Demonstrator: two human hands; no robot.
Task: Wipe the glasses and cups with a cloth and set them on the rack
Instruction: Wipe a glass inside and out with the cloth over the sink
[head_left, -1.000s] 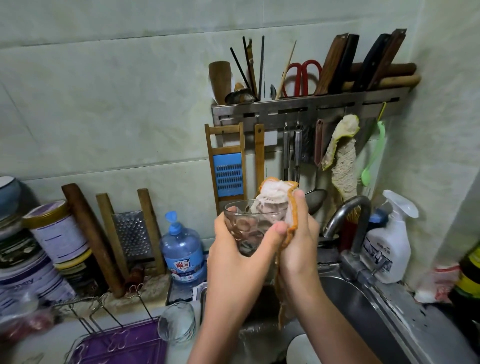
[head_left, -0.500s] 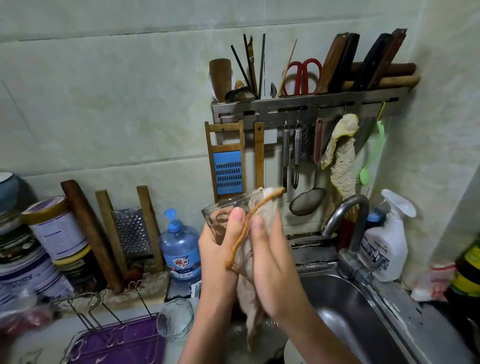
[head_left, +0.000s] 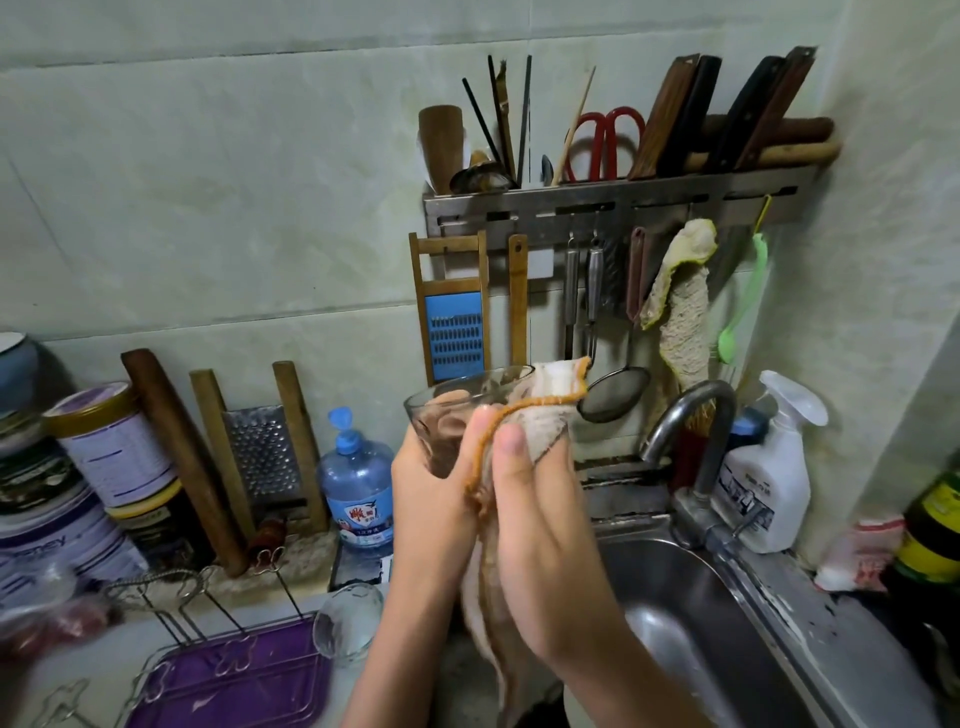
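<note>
You look into a dim, greenish scene under soft, even light, with pale glare in the sink at 5 o'clock, smeared blur at 8 o'clock, deep shadow at 4 o'clock, and tiled wall lines bowing towards 12 o'clock.

A rail on the wall is holding scissors, knives and chopsticks. A slicer, a strainer and a loofah are hanging below it. A tap is arching over the sink, a spray bottle standing just beside it. A grater and a rolling pin are leaning on the wall, a water bottle standing near them.
</note>
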